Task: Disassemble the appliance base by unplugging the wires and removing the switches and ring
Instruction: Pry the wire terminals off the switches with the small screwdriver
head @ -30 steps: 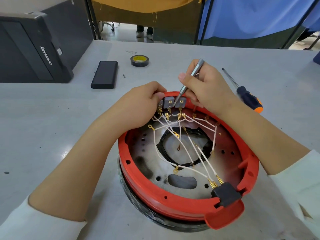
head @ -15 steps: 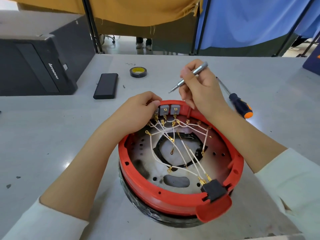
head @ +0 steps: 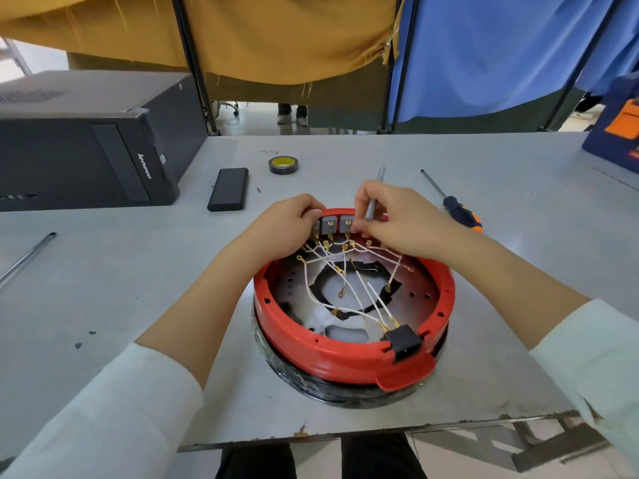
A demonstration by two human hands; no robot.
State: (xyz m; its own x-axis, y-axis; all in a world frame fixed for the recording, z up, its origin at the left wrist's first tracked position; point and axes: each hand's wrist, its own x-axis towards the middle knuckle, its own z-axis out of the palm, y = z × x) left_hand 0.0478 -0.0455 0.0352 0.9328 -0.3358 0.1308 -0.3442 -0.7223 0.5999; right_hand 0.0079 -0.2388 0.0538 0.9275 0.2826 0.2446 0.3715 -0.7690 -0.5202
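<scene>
The round appliance base sits open side up, with a red ring [head: 345, 354] around its rim. Grey switches [head: 330, 224] are mounted at the far rim, and white wires [head: 349, 288] with gold terminals run from them to a black socket [head: 403, 340] at the near edge. My left hand [head: 283, 229] grips the far rim and the leftmost switch. My right hand [head: 397, 219] holds a thin grey metal tool [head: 375, 195] upright, with its fingertips at the right switch.
An orange-handled screwdriver [head: 456, 209] lies right of the base. A black power bank [head: 229, 189] and a roll of tape [head: 283, 164] lie beyond it. A black computer case [head: 86, 150] stands at the left, and a metal rod [head: 26, 257] lies near the left edge.
My right hand swung the grey tool from pointing down at the switches to upright, then dropped back onto the right switch. The left hand stayed on the rim. The view tilted up.
</scene>
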